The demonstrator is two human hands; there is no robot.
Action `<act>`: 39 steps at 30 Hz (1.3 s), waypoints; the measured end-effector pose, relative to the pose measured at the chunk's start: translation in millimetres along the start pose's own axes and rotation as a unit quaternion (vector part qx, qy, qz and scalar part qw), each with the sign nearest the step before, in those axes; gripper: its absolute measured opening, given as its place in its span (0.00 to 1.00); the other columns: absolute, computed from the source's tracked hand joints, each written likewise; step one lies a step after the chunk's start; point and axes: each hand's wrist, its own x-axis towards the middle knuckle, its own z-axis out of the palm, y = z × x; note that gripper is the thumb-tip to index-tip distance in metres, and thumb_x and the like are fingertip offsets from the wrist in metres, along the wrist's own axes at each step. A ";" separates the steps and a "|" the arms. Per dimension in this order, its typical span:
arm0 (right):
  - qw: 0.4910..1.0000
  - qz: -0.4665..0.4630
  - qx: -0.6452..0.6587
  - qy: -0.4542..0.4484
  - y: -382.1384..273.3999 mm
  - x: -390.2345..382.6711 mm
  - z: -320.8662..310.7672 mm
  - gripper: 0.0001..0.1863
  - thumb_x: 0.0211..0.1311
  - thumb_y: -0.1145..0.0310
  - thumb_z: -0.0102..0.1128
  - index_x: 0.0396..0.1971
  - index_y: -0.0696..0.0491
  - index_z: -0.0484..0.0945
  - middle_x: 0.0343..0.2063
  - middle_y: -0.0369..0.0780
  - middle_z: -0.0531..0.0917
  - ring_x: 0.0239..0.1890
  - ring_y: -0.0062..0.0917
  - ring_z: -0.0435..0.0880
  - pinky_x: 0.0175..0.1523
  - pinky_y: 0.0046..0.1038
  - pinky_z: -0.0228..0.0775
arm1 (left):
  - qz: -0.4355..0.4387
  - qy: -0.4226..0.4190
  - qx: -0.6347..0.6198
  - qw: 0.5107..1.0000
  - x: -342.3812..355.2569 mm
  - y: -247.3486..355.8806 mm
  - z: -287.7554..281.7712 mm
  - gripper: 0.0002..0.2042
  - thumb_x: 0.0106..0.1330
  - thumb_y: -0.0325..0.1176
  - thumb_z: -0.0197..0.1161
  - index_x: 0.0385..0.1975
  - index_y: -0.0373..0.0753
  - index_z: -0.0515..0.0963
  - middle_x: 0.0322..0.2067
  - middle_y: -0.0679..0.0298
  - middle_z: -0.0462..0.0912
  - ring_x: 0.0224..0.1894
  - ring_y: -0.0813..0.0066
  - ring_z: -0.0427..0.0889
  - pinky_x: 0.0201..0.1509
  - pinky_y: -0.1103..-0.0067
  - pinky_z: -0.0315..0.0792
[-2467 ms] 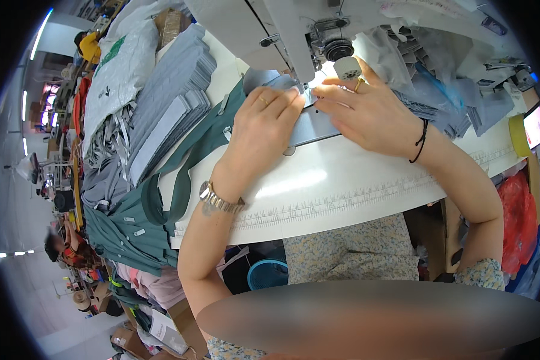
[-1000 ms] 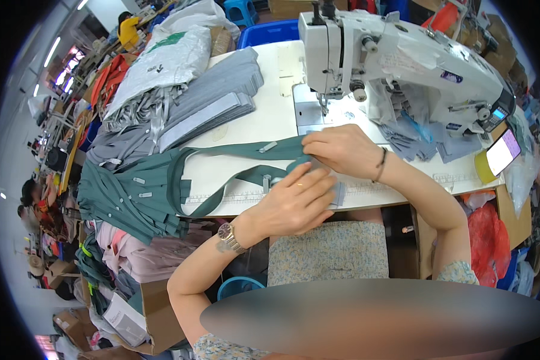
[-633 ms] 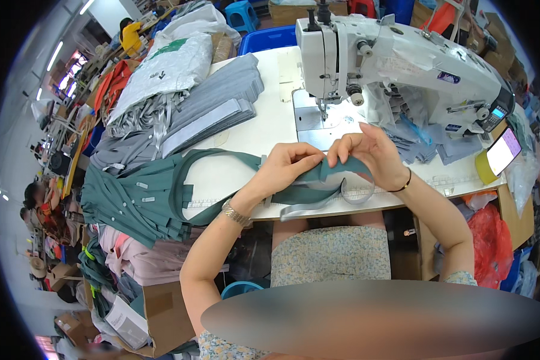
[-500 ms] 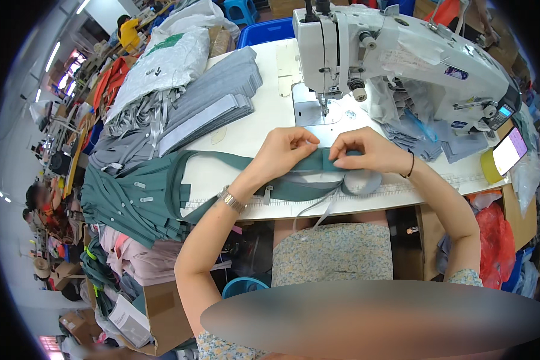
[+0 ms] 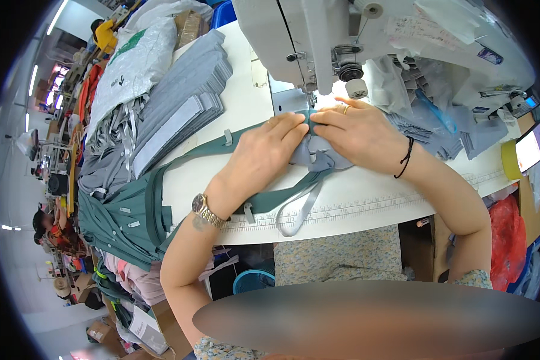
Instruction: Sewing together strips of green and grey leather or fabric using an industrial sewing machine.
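Observation:
My left hand (image 5: 263, 157) and my right hand (image 5: 353, 131) lie side by side on a green garment strap (image 5: 204, 148), pressing its end flat just in front of the needle of a white sewing machine (image 5: 342, 36). Under my right palm a grey fabric piece with a loose grey loop (image 5: 304, 201) hangs toward the table's front edge. The green strap runs left across the white table (image 5: 366, 198) to a pile of green garments (image 5: 123, 219). A watch sits on my left wrist, and a black band circles my right wrist.
Stacks of grey fabric pieces (image 5: 174, 114) and a white sack (image 5: 135, 63) lie at the table's left. Grey and blue fabric scraps (image 5: 456, 129) sit right of the machine, by a small screen (image 5: 528, 150). A red bag (image 5: 509, 234) hangs below. Another person (image 5: 45, 225) sits far left.
My view has moved in closer to the machine. Both hands have carried the green strap's end forward from the table's front edge to the needle area.

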 end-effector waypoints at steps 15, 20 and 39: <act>0.996 0.073 0.048 0.001 10.5 3.9 -13.8 0.04 0.57 0.72 0.61 0.28 0.56 0.77 0.38 0.36 0.83 0.36 0.33 0.83 0.43 0.35 0.75 | -0.039 0.051 -0.052 0.997 15.1 -4.5 13.0 0.11 0.59 0.20 0.63 0.41 0.39 0.83 0.45 0.62 0.85 0.46 0.62 0.86 0.45 0.72 0.82; 0.994 0.072 0.075 -0.016 14.1 3.0 -14.3 0.04 0.58 0.73 0.61 0.31 0.56 0.76 0.39 0.37 0.82 0.36 0.36 0.83 0.39 0.36 0.76 | -0.036 0.054 -0.043 0.997 13.8 -8.6 13.6 0.11 0.59 0.20 0.62 0.41 0.39 0.83 0.46 0.63 0.86 0.45 0.63 0.86 0.45 0.72 0.82; 0.988 0.088 -0.126 0.005 22.7 1.5 -3.9 0.11 0.55 0.74 0.61 0.39 0.52 0.84 0.26 0.42 0.83 0.39 0.38 0.79 0.51 0.34 0.73 | -0.076 0.029 -0.006 0.997 14.9 -21.9 22.8 0.15 0.66 0.25 0.60 0.52 0.39 0.80 0.55 0.59 0.81 0.58 0.53 0.77 0.63 0.66 0.74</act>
